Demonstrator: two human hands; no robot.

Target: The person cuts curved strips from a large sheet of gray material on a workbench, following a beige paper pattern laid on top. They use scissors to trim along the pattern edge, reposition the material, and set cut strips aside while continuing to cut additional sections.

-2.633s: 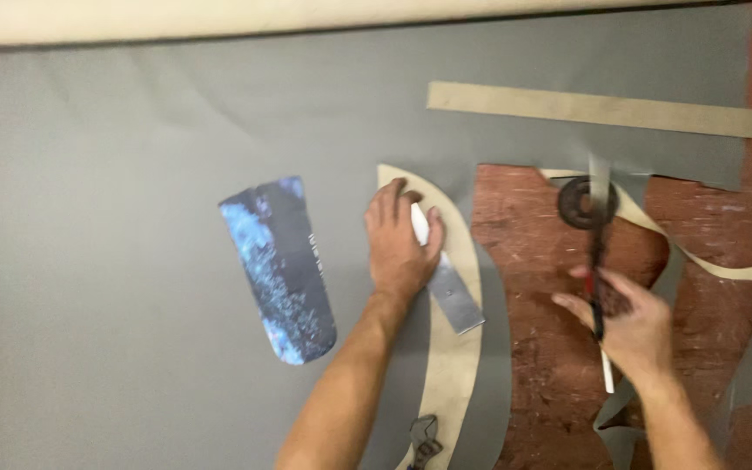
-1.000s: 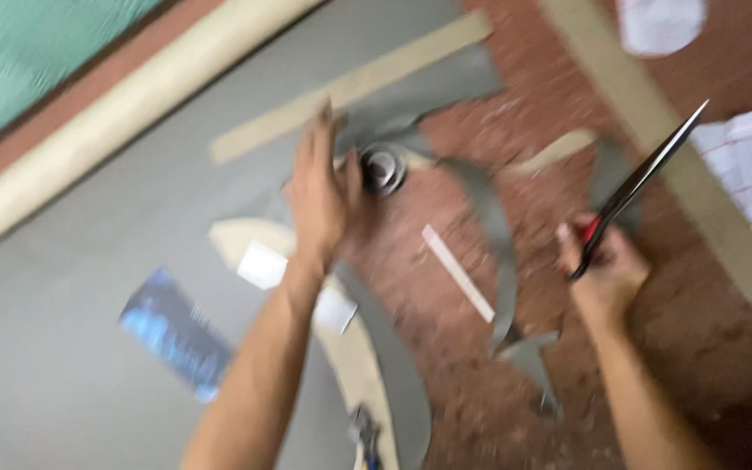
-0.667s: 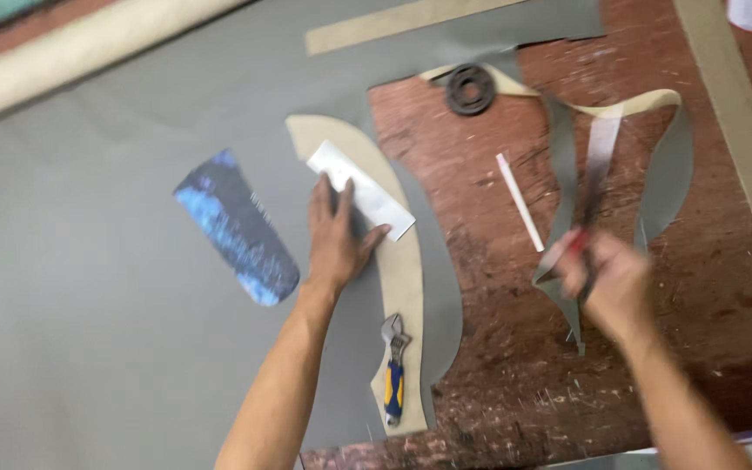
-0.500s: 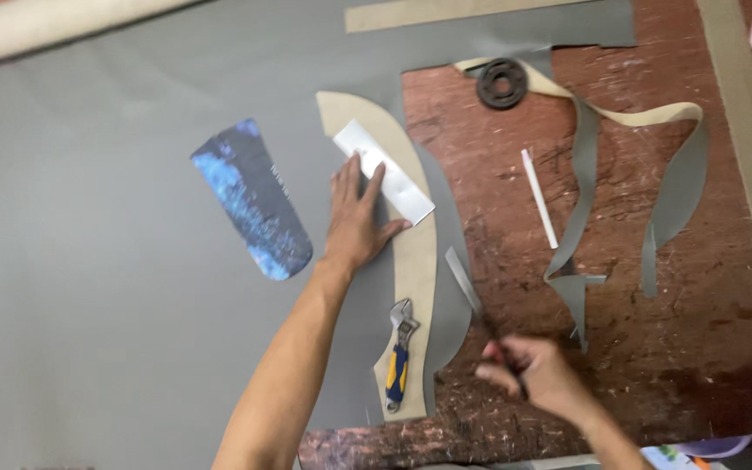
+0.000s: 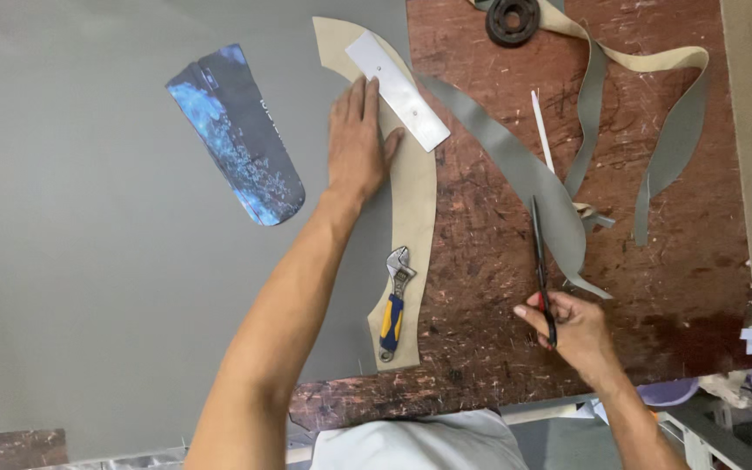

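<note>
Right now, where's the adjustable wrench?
Head view, lower centre: the adjustable wrench lies on the bottom end of the curved beige pattern piece, below the left hand and left of the right hand holding the scissors.

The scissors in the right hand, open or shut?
Shut: the scissors show one thin dark line of blades, no gap, lying on the table in the right hand.

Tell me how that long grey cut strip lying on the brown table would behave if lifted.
The long grey cut strip would likely droop limply, since it lies flat in a loose curve. It looks thin and probably light. It should not roll.
</note>
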